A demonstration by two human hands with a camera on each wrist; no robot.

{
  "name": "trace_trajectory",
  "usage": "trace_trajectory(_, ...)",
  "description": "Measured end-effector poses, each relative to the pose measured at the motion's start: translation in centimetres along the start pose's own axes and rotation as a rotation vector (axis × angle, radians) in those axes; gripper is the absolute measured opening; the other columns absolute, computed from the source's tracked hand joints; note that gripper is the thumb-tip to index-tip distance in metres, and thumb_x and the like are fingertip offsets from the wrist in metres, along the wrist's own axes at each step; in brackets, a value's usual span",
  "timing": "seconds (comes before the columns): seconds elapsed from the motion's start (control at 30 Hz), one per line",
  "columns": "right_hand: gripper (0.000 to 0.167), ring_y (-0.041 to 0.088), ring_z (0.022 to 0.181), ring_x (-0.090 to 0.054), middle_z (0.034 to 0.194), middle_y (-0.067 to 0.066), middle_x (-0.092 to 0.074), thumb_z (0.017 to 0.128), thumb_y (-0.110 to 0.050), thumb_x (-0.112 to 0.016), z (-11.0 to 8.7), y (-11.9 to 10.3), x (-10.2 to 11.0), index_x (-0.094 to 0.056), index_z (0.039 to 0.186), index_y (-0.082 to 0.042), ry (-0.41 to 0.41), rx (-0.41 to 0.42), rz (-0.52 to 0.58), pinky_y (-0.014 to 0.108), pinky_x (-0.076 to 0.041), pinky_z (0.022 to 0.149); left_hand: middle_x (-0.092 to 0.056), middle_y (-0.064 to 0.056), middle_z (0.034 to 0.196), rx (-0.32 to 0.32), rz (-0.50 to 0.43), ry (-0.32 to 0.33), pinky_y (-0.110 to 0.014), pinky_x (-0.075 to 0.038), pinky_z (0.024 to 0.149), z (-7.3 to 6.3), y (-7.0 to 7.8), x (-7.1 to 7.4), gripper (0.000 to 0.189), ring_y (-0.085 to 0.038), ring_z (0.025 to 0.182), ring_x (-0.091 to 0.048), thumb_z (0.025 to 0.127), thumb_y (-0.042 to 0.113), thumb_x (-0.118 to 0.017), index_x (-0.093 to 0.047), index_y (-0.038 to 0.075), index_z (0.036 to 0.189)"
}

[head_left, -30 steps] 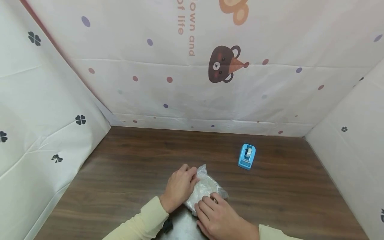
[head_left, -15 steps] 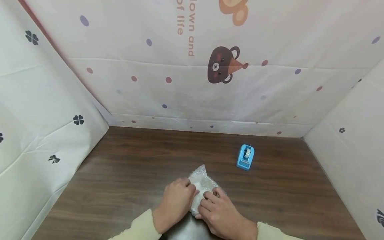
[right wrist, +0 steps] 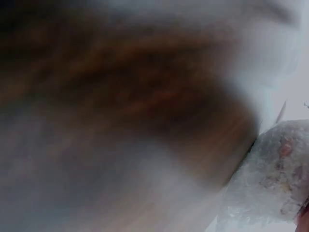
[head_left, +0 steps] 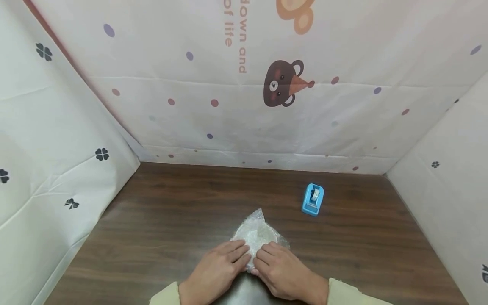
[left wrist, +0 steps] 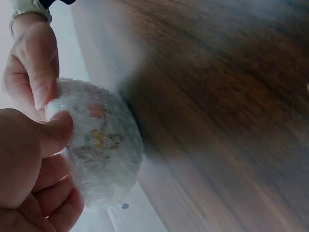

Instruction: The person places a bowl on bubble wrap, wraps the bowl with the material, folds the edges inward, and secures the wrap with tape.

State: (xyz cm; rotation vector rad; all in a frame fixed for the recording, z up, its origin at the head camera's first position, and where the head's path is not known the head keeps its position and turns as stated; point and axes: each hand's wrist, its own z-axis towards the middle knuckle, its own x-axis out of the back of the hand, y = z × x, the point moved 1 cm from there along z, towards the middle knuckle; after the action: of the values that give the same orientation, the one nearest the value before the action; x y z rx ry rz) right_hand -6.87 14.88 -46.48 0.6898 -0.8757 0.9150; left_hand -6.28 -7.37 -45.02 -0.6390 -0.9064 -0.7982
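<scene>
A rounded, bowl-shaped piece in bubble wrap sits at the near middle of the table, with orange and yellow flowers showing through the bubble wrap in the left wrist view. My left hand holds its near left edge, thumb on top and the other fingers curled at the side. On the near right, my right hand grips the wrap with bent fingers, its thumb close to the left hand's fingertips. A loose corner of the wrap points up at the far side. The right wrist view catches only part of the wrapped bowl.
A blue tape dispenser stands farther back to the right on the dark wooden table. White printed sheets enclose it: a back sheet with a bear, a left sheet and a right sheet.
My left hand has come down from the upper left of the wrap to its near left edge, its fingers now flatter over it. The right hand stays at the right edge, shifting slightly.
</scene>
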Motion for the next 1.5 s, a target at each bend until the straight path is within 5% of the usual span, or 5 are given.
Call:
trace_trajectory(0.53, 0.038, 0.017, 0.096, -0.064, 0.095, -0.001, -0.067, 0.108, -0.026, -0.038, -0.8, 1.9, 0.9, -0.072, 0.099, -0.013, 0.039, -0.025, -0.065, 0.035, -0.054, 0.092, -0.079, 0.001, 0.112, 0.006, 0.012, -0.006, -0.031, -0.057, 0.101, 1.1, 1.1, -0.3, 0.021, -0.015, 0.109, -0.073, 0.097, 0.040, -0.070, -0.077, 0.021, 0.104)
trace_trajectory(0.77, 0.018, 0.026, 0.091, -0.066, 0.097, 0.011, -0.071, 0.098, -0.016, -0.061, -2.9, 9.2, 3.6, -0.073, 0.100, -0.003, 0.121, -0.512, -0.045, 0.045, -0.058, 0.081, -0.079, 0.003, 0.109, 0.007, 0.035, -0.006, -0.030, -0.056, 0.101, 1.4, 1.1, -0.3, 0.017, -0.014, 0.108, -0.072, 0.096, 0.041, -0.071, -0.074, 0.023, 0.098)
trace_trajectory(1.07, 0.039, 0.025, 0.074, -0.055, 0.079, 0.012, -0.062, 0.109, -0.030, -0.050, -6.8, 16.8, 4.1, -0.071, 0.104, 0.003, -0.192, -1.312, 0.340, 0.037, -0.047, 0.063, -0.076, 0.007, 0.098, 0.005, -0.006, 0.016, -0.029, -0.056, 0.099, 1.7, 1.1, -0.4, 0.014, -0.012, 0.101, -0.071, 0.095, 0.037, -0.072, -0.071, 0.023, 0.092)
trace_trajectory(1.23, 0.045, 0.024, 0.077, -0.052, 0.074, 0.006, -0.054, 0.109, -0.033, -0.049, -7.3, 17.9, 3.5, -0.067, 0.090, 0.004, -0.206, -1.545, 0.610, 0.032, -0.043, 0.068, -0.072, 0.008, 0.093, -0.004, -0.023, 0.029, -0.028, -0.056, 0.098, 1.9, 1.3, -0.5, 0.015, -0.012, 0.099, -0.070, 0.095, 0.036, -0.073, -0.070, 0.022, 0.090)
trace_trajectory(1.5, 0.051, 0.034, 0.120, -0.047, 0.137, 0.024, -0.051, 0.108, -0.028, -0.048, -6.4, 17.6, 3.7, -0.053, 0.141, 0.011, -0.113, -1.708, 0.861, 0.047, -0.046, 0.103, -0.075, 0.008, 0.096, 0.011, -0.010, 0.018, -0.028, -0.056, 0.098, 1.8, 1.2, -0.5, 0.015, -0.011, 0.100, -0.071, 0.094, 0.037, -0.074, -0.071, 0.023, 0.090)
